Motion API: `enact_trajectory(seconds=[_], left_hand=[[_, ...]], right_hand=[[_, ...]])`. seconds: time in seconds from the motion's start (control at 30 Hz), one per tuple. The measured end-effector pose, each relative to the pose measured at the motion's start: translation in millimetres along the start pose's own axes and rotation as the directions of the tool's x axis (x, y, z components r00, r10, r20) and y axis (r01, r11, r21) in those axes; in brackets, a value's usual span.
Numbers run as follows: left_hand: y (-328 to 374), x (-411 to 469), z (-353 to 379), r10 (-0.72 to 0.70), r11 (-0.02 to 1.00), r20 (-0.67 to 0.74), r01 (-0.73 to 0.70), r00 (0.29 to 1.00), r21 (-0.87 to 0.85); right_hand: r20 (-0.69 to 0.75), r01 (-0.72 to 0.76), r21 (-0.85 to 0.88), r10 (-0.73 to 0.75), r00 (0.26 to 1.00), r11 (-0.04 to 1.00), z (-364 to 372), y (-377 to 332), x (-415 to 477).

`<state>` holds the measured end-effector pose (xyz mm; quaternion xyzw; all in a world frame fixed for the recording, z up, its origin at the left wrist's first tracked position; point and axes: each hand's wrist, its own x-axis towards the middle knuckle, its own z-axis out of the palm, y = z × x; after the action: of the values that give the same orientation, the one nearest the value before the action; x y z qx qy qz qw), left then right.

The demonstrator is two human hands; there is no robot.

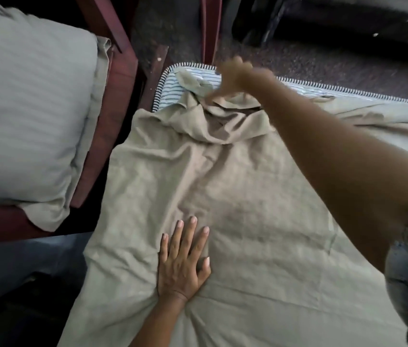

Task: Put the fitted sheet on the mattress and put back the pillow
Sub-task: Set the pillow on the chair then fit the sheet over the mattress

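Head view — left hand (183, 261) flat on fitted sheet (260, 196); right hand (235, 76) blurred — grip unclear.

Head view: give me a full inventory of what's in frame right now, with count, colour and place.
fitted sheet: one, beige, spread over the mattress, bunched at the far corner
mattress: one, blue-white striped, far corner still uncovered
pillow: one, grey-green striped, left, on the wooden furniture
wooden furniture: one, reddish brown, left of the mattress
floor: dark, beyond the mattress
black object: one, top right, unidentifiable
left hand: flat on the sheet, near centre
right hand: blurred, at the bunched corner; grip unclear
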<state>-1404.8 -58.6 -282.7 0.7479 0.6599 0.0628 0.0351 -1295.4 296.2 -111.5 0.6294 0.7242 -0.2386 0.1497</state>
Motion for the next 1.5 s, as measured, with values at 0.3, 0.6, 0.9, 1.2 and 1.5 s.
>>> enact_trajectory(seconds=[0.3, 0.6, 0.9, 1.2, 1.5], left_hand=[[-1.0, -1.4, 4.1, -0.007, 1.000, -0.009, 0.007, 1.000, -0.030], [0.3, 1.7, 3.0, -0.036, 0.996, -0.019, 0.034, 0.999, -0.077], [-2.4, -0.1, 9.4, -0.059, 0.995, -0.037, 0.055, 0.998, -0.084], [-4.1, 5.2, 13.8, -0.049, 0.997, -0.045, 0.047, 0.998, -0.054], [-6.6, 8.0, 13.1, -0.005, 1.000, -0.055, 0.004, 0.998, -0.010]], right_hand=[[-0.428, 0.165, 0.485, 0.068, 0.901, 0.859, 4.9, -16.7, 17.9], [-0.334, -0.046, 0.353, 0.172, 0.927, 0.935, 60.8, -18.7, 19.4], [-0.276, 0.345, 0.853, -0.222, 0.935, 0.391, 23.1, -74.5, 37.5], [-0.218, 0.175, 0.262, -0.118, 0.969, 0.949, 100.9, -80.5, 32.2], [-0.633, 0.134, 0.519, 0.274, 0.724, 0.844, 176.9, 6.5, -92.8]])
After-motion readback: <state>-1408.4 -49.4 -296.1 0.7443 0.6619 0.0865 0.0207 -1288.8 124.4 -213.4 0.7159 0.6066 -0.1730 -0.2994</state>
